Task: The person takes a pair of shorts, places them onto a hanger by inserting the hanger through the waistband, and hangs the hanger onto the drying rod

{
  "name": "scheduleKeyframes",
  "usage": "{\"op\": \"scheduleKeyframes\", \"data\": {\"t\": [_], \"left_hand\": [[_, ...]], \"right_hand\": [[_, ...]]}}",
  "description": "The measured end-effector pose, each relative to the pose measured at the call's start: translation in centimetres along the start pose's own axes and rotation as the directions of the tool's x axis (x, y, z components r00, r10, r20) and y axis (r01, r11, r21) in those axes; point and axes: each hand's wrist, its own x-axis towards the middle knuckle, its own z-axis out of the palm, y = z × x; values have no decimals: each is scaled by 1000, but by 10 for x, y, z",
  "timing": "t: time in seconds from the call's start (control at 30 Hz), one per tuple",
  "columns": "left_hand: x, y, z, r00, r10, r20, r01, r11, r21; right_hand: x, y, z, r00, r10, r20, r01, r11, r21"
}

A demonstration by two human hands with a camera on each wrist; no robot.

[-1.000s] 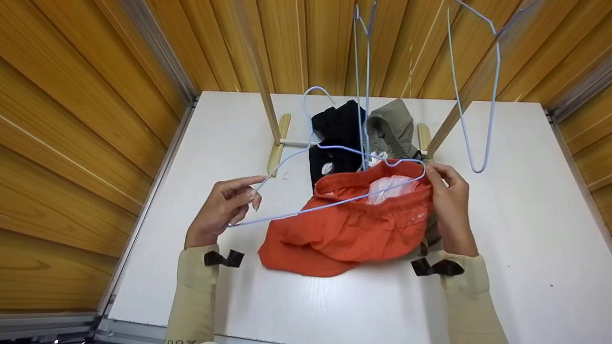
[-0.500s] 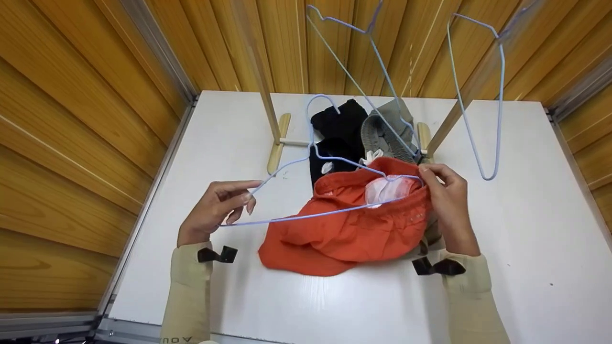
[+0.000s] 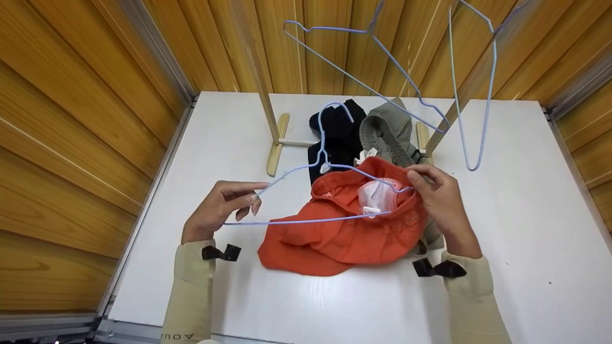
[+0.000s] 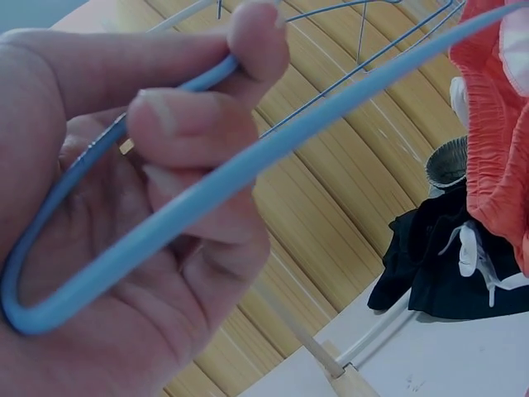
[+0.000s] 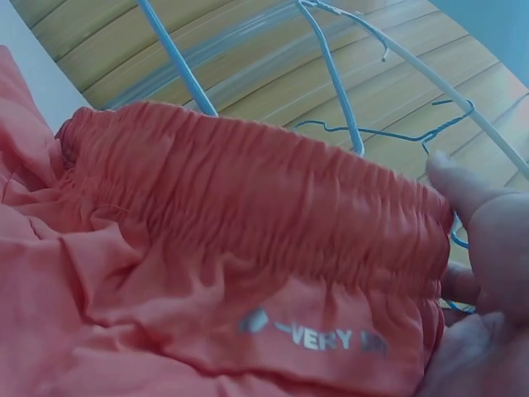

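Orange shorts lie in front of you on the white surface, the elastic waistband facing up and held open at its right end. What has just changed is the blue hanger: a second ago its right corner showed in full above the waistband; now it dips into the opening, its tip hidden behind the front edge. Your left grip pinches the hanger's left arm between thumb and fingers, and your right grip is clamped on the waistband. For the work in hand, that suggests the right side is seated or nearly so, though you can't confirm it from here. The left corner remains outside, at your palm, so that side looks undone.
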Motion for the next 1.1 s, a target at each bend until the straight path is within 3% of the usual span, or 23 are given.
{"op": "scheduleKeyframes", "data": {"t": [0.13,0.23,0.3,0.4,0.5,0.53,0.57,0.63,0.77,0.87,0.93,1.1], "left_hand": [[-2,-1,-2,1000,16,-23,-16,1000,-6],[-4,-1,-4,999,25,-39,-25,1000,-2],[-5,0,-6,999,26,-47,-26,1000,0],[-6,2,-8,998,25,-54,-24,1000,7],[-8,4,-10,998,19,-59,-19,1000,11],[-9,5,-10,998,19,-58,-19,1000,14],[-10,5,-11,998,19,-58,-19,1000,13],[-11,7,-12,998,21,-54,-21,1000,12],[-13,9,-13,999,25,-35,-25,999,22],[-12,10,-12,1000,24,-20,-23,999,44],[-12,11,-12,1000,24,-6,-24,998,53],[-11,12,-14,998,39,39,-41,998,44]], "right_hand": [[-5,0,-6,995,-71,70,62,990,125],[-9,1,-11,976,-152,157,115,968,222],[-10,3,-15,946,-233,223,173,950,260],[-11,6,-19,883,-349,314,263,921,286],[-12,7,-23,831,-394,391,282,906,314],[-12,6,-24,824,-386,415,271,912,309],[-13,6,-25,822,-375,430,261,917,301],[-15,4,-26,838,-324,440,238,941,240],[-19,-2,-26,909,-212,358,213,976,38],[-20,-4,-23,939,-203,278,229,971,-64],[-20,-5,-21,940,-233,250,259,963,-76],[-19,-9,-19,904,-324,279,355,932,-68]]}}
